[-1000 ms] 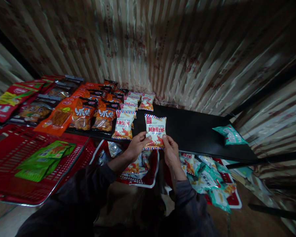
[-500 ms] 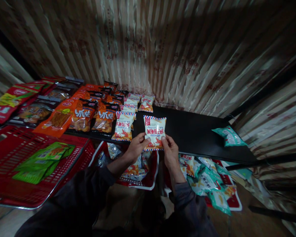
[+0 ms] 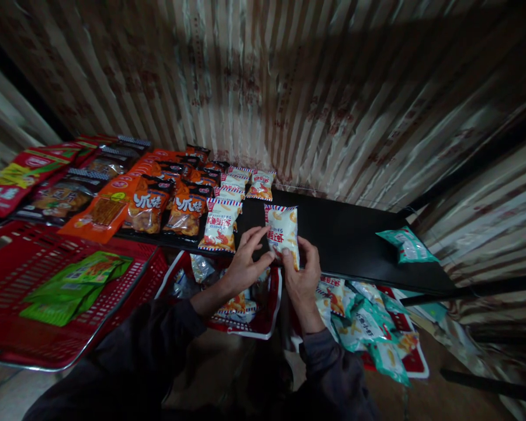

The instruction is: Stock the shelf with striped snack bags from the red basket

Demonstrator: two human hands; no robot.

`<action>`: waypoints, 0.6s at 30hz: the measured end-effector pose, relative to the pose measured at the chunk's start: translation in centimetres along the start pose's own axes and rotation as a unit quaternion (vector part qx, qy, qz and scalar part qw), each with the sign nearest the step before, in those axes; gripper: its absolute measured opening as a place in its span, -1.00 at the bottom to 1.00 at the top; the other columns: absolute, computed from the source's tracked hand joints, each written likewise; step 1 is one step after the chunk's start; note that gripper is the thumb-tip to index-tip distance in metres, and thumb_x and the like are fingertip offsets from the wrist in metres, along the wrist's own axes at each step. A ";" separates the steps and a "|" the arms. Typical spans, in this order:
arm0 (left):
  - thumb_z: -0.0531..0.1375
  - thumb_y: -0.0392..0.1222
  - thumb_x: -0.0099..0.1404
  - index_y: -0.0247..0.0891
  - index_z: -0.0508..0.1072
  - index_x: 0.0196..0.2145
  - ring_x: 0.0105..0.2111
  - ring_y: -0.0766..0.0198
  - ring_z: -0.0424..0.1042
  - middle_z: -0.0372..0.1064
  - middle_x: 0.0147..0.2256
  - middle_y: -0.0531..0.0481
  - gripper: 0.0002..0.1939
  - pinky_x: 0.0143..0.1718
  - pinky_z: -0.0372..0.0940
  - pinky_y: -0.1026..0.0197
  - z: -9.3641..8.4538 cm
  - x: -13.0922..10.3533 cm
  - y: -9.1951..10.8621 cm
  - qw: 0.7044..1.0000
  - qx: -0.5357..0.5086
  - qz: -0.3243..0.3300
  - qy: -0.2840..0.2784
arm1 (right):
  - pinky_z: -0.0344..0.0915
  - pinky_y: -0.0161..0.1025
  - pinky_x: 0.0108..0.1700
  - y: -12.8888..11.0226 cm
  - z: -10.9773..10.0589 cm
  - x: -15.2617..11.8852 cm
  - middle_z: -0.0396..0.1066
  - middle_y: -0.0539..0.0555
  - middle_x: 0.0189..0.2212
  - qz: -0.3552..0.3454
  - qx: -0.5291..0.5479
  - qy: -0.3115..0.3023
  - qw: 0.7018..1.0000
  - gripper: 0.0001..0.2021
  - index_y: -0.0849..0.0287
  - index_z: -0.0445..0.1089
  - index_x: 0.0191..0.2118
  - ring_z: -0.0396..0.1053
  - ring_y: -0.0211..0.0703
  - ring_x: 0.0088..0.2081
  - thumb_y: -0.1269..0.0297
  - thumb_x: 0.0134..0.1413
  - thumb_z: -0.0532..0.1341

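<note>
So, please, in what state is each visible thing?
Held white bag, slightly tilted
Right hand, closed on the bag
Left hand, open, at the bag's edge
Black shelf, stocked at left
Left basket, holding green packets
Middle basket, holding snack bags
Right basket, heaped with bags
Teal packet, lying on the shelf

Striped sheeting (image 3: 263, 88), creased, hangs at twelve o'clock. Green packets (image 3: 85, 280) lie overlapped in a red basket (image 3: 13, 254) at eight o'clock. Red-and-yellow pouch (image 3: 24, 175) noted at nine o'clock, beside dark packs (image 3: 61, 200).
</note>
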State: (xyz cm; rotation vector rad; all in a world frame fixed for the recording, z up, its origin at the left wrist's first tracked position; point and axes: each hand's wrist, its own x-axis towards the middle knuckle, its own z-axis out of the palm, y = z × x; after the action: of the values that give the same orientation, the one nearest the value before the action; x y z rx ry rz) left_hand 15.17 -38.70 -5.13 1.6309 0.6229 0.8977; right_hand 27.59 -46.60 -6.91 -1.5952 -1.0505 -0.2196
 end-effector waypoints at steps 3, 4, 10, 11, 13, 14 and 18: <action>0.27 -0.09 0.15 -0.18 0.22 0.21 0.15 0.01 0.22 0.16 0.15 -0.20 -0.32 0.07 0.25 0.04 0.1 0.1 0.5 0.993 -0.092 -0.066 -0.041 | 0.39 -0.05 -0.10 -0.3 -0.1 -0.2 0.37 0.21 -0.14 -0.082 -0.022 -0.022 0.996 -0.66 0.20 0.32 0.02 0.36 -0.03 -0.10 0.20 0.14 0.19; 0.29 -0.08 0.14 -0.19 0.21 0.22 0.13 0.01 0.25 0.22 0.13 -0.18 -0.29 0.06 0.25 0.05 0.2 0.2 0.6 0.987 -0.125 -0.083 -0.049 | 0.39 -0.05 -0.10 -0.5 0.0 -0.3 0.35 0.23 -0.12 -0.097 -0.022 -0.033 0.994 -0.65 0.20 0.31 0.03 0.35 -0.02 -0.08 0.21 0.15 0.18; 0.35 -0.04 0.09 -0.29 0.37 -0.01 -0.06 0.10 0.41 0.46 -0.09 -0.11 -0.46 0.01 0.24 0.11 0.4 0.5 0.1 0.957 -0.254 -0.137 -0.019 | 0.37 0.00 -0.03 -1.5 0.1 -0.9 0.35 0.24 -0.06 -0.149 0.009 -0.106 0.983 -0.65 0.17 0.29 0.08 0.34 0.00 -0.01 0.19 0.21 0.10; 0.37 -0.05 0.06 -0.29 0.38 -0.05 -0.07 0.11 0.42 0.47 -0.12 -0.10 -0.47 0.01 0.24 0.11 0.4 0.6 -0.2 0.955 -0.261 -0.143 -0.005 | 0.37 -0.01 -0.03 -1.6 0.1 -0.9 0.37 0.23 -0.07 -0.148 0.015 -0.112 0.983 -0.66 0.17 0.29 0.07 0.35 -0.01 -0.02 0.20 0.23 0.08; 0.41 -0.09 -0.01 -0.30 0.38 -0.09 -0.11 0.12 0.44 0.49 -0.16 -0.09 -0.46 -0.01 0.24 0.11 0.4 0.7 -0.6 0.950 -0.269 -0.157 0.014 | 0.39 -0.07 -0.08 -1.6 0.0 -0.9 0.41 0.20 -0.13 -0.134 0.028 -0.113 0.984 -0.71 0.16 0.32 0.03 0.39 -0.06 -0.09 0.24 0.24 0.06; 0.42 -0.11 -0.03 -0.30 0.38 -0.10 -0.13 0.12 0.45 0.50 -0.18 -0.10 -0.45 -0.03 0.26 0.11 0.4 0.7 -0.6 0.947 -0.273 -0.168 0.021 | 0.40 -0.10 -0.12 -1.5 0.0 -0.9 0.42 0.18 -0.16 -0.122 0.034 -0.108 0.986 -0.73 0.15 0.34 -0.01 0.41 -0.09 -0.14 0.25 0.25 0.05; 0.42 -0.13 -0.07 -0.30 0.37 -0.04 -0.19 0.08 0.48 0.50 -0.17 -0.12 -0.38 -0.09 0.30 0.07 0.1 0.6 -0.2 0.930 -0.295 -0.221 0.019 | 0.39 -0.15 -0.19 -0.4 -0.2 -0.5 0.46 0.12 -0.24 0.004 0.073 -0.052 0.996 -0.77 0.14 0.37 -0.10 0.44 -0.16 -0.27 0.20 0.25 0.07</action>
State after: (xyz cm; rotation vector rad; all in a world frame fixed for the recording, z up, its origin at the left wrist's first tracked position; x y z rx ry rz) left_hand 15.63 -38.24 -5.17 0.8852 0.6355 0.6908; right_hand 27.07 -47.01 -6.88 -1.4911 -1.1149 -0.0532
